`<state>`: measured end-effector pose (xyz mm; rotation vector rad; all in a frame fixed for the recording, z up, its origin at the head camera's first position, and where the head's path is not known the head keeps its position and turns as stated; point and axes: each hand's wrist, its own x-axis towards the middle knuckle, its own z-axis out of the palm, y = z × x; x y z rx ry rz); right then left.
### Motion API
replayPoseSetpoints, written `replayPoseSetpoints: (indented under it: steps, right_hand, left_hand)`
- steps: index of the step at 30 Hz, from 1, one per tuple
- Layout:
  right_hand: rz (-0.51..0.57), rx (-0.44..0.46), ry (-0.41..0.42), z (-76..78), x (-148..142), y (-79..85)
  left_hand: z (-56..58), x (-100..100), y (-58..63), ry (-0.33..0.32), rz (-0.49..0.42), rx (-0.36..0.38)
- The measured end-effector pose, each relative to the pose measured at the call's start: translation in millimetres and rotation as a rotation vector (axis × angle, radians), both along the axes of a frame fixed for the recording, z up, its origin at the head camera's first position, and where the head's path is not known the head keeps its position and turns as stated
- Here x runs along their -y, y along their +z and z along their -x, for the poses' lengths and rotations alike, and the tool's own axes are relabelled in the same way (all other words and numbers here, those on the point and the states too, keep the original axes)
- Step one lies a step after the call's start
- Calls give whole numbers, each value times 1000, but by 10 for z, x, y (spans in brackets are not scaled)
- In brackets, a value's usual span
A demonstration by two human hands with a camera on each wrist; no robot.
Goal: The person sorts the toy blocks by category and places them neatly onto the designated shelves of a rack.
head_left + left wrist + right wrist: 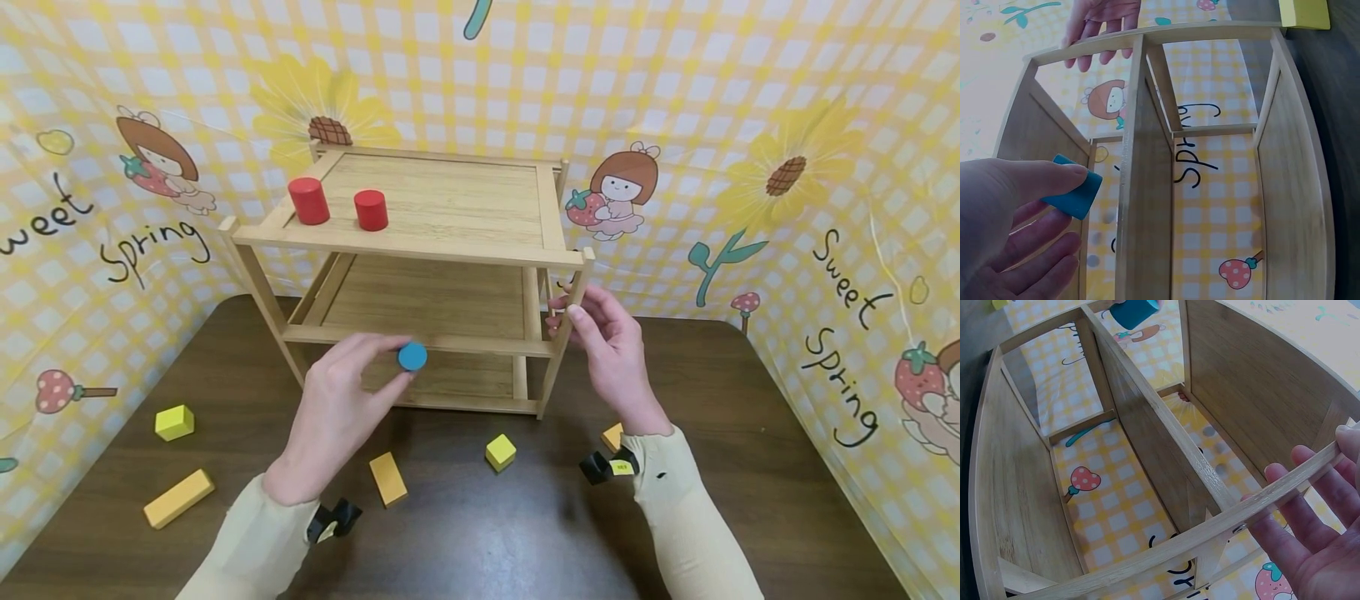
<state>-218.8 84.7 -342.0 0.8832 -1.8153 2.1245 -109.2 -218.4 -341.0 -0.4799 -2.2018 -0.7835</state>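
Note:
My left hand (333, 408) pinches a small blue cylinder (412, 357) between thumb and index finger, in front of the shelf's middle level. In the left wrist view the same blue cylinder (1075, 197) shows its side, and the other fingers are spread below it. A three-level wooden shelf (465, 196) stands on the table. Around its front right post (576, 287), my right hand (618, 354) has its thumb in front and fingers behind. Two red cylinders, a larger one (309, 202) and a smaller one (371, 211), stand on the top level at the left.
On the dark table (465, 533) lie a yellow-green block (175, 423) and a long orange block (178, 498) at left. An orange block (387, 479) and a yellow cube (501, 452) lie before the shelf. Another orange block (612, 436) is partly behind my right wrist.

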Motion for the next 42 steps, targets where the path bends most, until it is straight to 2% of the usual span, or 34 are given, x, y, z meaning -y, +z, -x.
replayPoseSetpoints:
  steps: [19,42]
  right_hand:
    - [-25,-7,-11,1,-3,14]
    - [-28,0,-21,4,-3,-2]
  left_hand:
    - [25,-34,136,12,-10,-31]
    - [71,-89,368,8,-47,-96]
